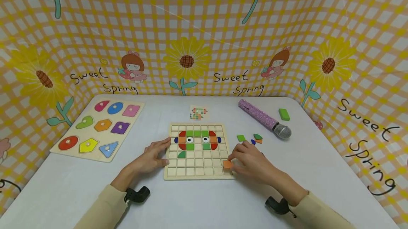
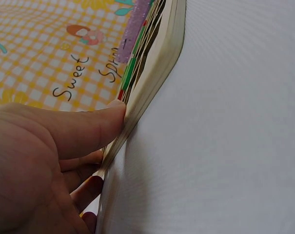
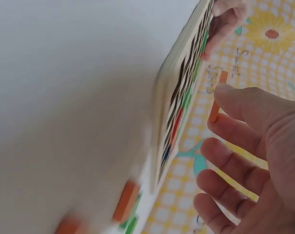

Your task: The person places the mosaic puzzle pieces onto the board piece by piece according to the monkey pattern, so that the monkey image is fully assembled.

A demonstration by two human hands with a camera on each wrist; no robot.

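Note:
A wooden grid board [image 1: 191, 171] lies in the middle of the table, with red, green, orange, blue and eye-printed tiles set in its upper rows. A green leaf-shaped tile [image 1: 181, 155] sits lower left in the grid. At the board's left edge my left hand [image 1: 151, 156] rests with thumb and fingertips touching its side. My right hand [image 1: 251, 160] pinches an orange square tile [image 3: 219, 97] between thumb and index finger, over the board's lower right corner. In the right wrist view its other fingers are spread and loosely bent.
Right of the board lie loose tiles, including a green one [image 1: 241, 138] and a blue one [image 1: 253, 142]. Behind them are a purple glittery microphone [image 1: 259, 114] and a green block [image 1: 284, 114]. A pattern card [image 1: 199, 112] lies behind the board; a shape puzzle [image 1: 71, 152] lies left.

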